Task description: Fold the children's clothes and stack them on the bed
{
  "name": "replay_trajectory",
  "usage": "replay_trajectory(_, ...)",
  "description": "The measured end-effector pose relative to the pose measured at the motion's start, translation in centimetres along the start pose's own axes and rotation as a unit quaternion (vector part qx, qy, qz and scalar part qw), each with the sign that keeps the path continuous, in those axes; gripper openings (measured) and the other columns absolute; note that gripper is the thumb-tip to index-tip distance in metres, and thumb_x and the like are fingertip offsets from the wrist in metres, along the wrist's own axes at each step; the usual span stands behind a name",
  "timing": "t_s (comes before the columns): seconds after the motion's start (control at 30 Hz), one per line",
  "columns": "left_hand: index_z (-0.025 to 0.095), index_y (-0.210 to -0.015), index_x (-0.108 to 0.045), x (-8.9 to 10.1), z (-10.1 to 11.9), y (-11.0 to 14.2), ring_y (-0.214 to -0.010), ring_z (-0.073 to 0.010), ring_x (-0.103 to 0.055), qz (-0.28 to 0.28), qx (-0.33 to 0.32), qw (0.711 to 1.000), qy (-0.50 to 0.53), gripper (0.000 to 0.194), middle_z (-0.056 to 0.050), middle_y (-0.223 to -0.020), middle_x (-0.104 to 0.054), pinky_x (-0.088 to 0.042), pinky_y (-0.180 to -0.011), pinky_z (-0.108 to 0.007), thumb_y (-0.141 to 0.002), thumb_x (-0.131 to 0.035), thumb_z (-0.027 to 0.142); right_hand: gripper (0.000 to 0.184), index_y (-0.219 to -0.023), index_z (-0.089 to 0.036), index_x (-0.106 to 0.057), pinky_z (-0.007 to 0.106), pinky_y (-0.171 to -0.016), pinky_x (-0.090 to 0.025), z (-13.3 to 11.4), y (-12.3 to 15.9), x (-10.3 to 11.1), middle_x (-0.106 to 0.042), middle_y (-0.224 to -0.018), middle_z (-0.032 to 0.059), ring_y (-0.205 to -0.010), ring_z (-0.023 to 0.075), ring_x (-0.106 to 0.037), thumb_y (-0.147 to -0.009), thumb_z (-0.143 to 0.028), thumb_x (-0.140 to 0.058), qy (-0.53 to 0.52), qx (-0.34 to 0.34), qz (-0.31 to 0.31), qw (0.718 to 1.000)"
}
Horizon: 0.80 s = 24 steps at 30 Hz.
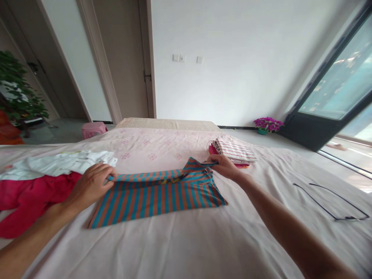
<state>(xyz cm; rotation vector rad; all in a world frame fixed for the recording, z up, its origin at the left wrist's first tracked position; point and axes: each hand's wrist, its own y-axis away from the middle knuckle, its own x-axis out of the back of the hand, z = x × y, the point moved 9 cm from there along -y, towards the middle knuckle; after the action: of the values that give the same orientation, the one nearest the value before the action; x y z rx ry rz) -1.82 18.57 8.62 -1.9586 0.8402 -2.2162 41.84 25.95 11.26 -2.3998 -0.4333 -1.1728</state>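
Note:
A garment with blue and brown stripes [157, 199] lies partly folded on the pale sheet, its upper edge lifted between my two hands. My left hand [97, 180] pinches that edge at the left corner. On the right, my right hand [222, 164] grips the other end, where the cloth bunches up near an opening. A small yellow and dark patch shows inside the fold. Just beyond my right hand sits a stack of folded clothes [236, 150], with a white, red-striped piece on top. Beside my left hand are a crumpled white garment [55, 164] and a red garment [35, 197].
The pale, flower-printed sheet [186, 248] covers the surface. Eyeglasses [334, 217] lie at the right. Beyond stand a pink stool [94, 130], a pot of purple flowers [267, 124] and a leafy plant [19, 89]. Doors and a white wall are behind.

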Motion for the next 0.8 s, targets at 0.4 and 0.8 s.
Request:
replay_trajectory(0.4, 0.024, -0.09, -0.058, -1.4, -1.0, 5.8, -0.093, -0.0205, -0.066, -0.034, 0.108, 0.989, 0.093, 0.017, -0.002, -0.1, -0.068, -0.048, -0.082, -0.029, -0.077, -0.047, 0.027, 0.03, -0.097, -0.019, -0.071, 0.03, -0.081, -0.05, -1.8, 7.3, -2.1, -0.072, -0.094, 0.0036, -0.087, 0.0207, -0.065, -0.075, -0.011, -0.051, -0.017, 0.035, -0.02, 0.999)
replay_trajectory(0.8, 0.025, -0.086, -0.061, -0.8, 1.4, 6.2, -0.095, -0.0234, -0.064, -0.046, 0.06, 0.994, 0.074, 0.018, -0.003, -0.096, -0.069, -0.048, -0.085, -0.033, -0.075, -0.048, 0.022, 0.041, -0.108, -0.028, -0.073, 0.032, -0.091, -0.046, -5.1, 9.8, -4.9, -0.069, -0.098, 0.0036, -0.096, 0.0203, -0.061, -0.079, -0.01, -0.05, 0.117, 0.118, -0.09, 0.982)
